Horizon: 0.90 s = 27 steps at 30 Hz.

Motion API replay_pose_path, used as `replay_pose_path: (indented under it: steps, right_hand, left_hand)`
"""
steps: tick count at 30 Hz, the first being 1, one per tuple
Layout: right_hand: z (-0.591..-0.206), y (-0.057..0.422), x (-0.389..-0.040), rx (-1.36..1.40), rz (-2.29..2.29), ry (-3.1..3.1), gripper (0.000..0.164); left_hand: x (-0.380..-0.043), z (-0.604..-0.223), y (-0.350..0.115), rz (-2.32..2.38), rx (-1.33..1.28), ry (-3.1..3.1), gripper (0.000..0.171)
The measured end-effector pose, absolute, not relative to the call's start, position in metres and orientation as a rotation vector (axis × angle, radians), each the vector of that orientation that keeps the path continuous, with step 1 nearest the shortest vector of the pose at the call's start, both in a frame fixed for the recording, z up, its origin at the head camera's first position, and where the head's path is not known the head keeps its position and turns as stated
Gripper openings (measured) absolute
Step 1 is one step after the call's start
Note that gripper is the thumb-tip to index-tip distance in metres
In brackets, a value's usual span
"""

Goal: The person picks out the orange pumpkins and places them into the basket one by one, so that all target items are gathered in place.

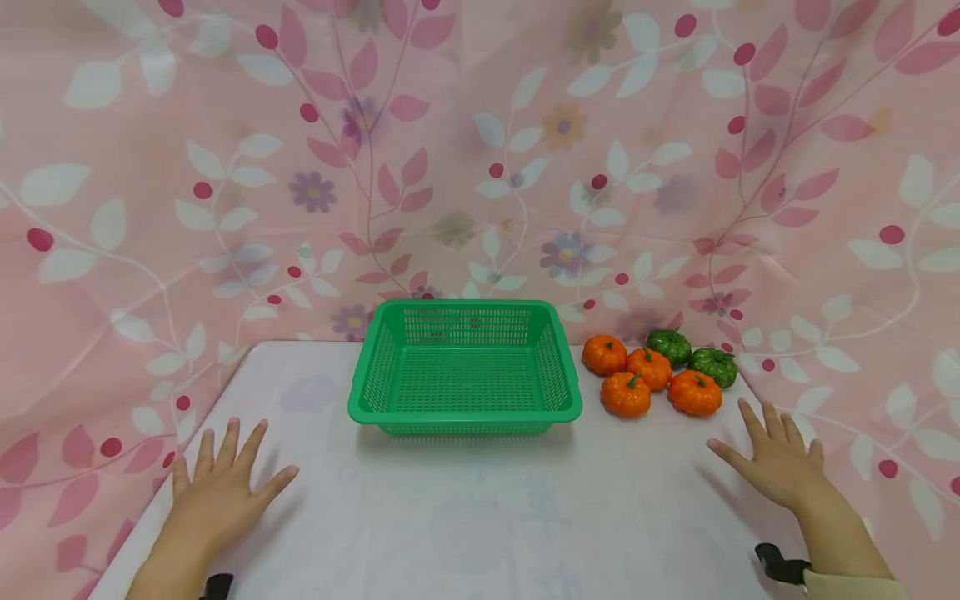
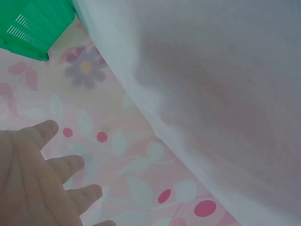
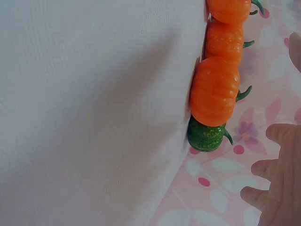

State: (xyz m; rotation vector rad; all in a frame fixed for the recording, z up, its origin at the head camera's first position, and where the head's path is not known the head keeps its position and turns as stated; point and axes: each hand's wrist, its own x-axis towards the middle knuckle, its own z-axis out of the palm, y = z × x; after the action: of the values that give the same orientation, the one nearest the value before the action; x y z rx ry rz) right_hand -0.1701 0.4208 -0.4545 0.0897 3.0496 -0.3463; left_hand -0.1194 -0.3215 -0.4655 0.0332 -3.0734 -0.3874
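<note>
A green plastic basket point(image 1: 465, 417) with slotted walls stands at the back middle of the white table, nothing inside it. To its right sits a group of small pumpkins: several orange ones, such as the front orange pumpkin point(image 1: 626, 395), and two green ones, with one green pumpkin point(image 1: 714, 367) at the far right. My left hand point(image 1: 213, 496) is spread over the table's left side, holding nothing, left of and nearer than the basket. My right hand point(image 1: 780, 458), fingers spread, hovers at the right edge just in front of the pumpkins. In the right wrist view, its fingertips point(image 3: 256, 197) are apart from the pumpkins point(image 3: 215, 92).
The table point(image 1: 465, 517) has a white cover. Pink cloth point(image 1: 465, 167) with leaves and flowers hangs behind it and down both sides. A black wrist strap piece point(image 1: 780, 567) shows by the right forearm, above a light sleeve point(image 1: 855, 587).
</note>
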Motion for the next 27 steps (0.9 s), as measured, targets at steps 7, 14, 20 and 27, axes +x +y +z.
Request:
replay_pose_path:
  steps: [7, 14, 20, 27]
  right_hand:
    - [-0.455, 0.417, -0.172, 0.048, -0.367, 3.080, 0.104]
    - [-0.453, 0.412, -0.179, 0.018, -0.377, 3.099, 0.102]
    - [-0.452, 0.409, -0.185, -0.001, -0.380, 3.094, 0.101]
    - [-0.451, 0.408, -0.194, -0.061, -0.397, 3.112, 0.098]
  left_hand:
    - [-0.122, -0.464, -0.317, -0.424, -0.010, -3.058, 0.094]
    - [-0.127, -0.463, -0.307, -0.431, -0.058, -3.013, 0.092]
    - [-0.134, -0.460, -0.303, -0.425, -0.105, -2.975, 0.089]
    - [-0.145, -0.457, -0.297, -0.495, -0.181, -2.956, 0.086]
